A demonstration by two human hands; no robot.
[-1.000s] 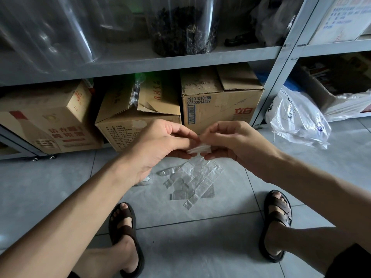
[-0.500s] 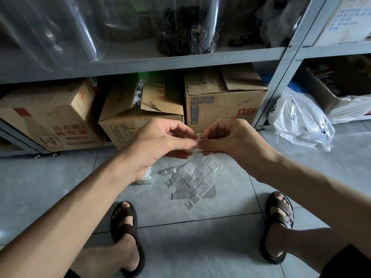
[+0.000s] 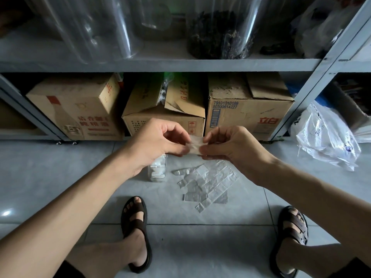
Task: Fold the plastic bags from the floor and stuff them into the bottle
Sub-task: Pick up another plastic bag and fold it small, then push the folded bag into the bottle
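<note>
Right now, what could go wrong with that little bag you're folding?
The folded bag is only pinched between the left hand and right hand, so the slippery plastic might spring open. The bottle stands just below the left wrist and could get knocked over. It already looks quite full, so the next bag may be hard to push in.

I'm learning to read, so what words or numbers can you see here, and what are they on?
"79101010189": right cardboard box, blue print.
"80300614227": just below it.
"立白": same box, in red.
Left cardboard box: red characters, too blurred to read.
Middle cardboard box: small print, too blurred.
White plastic bag: dark print, too blurred.
</note>
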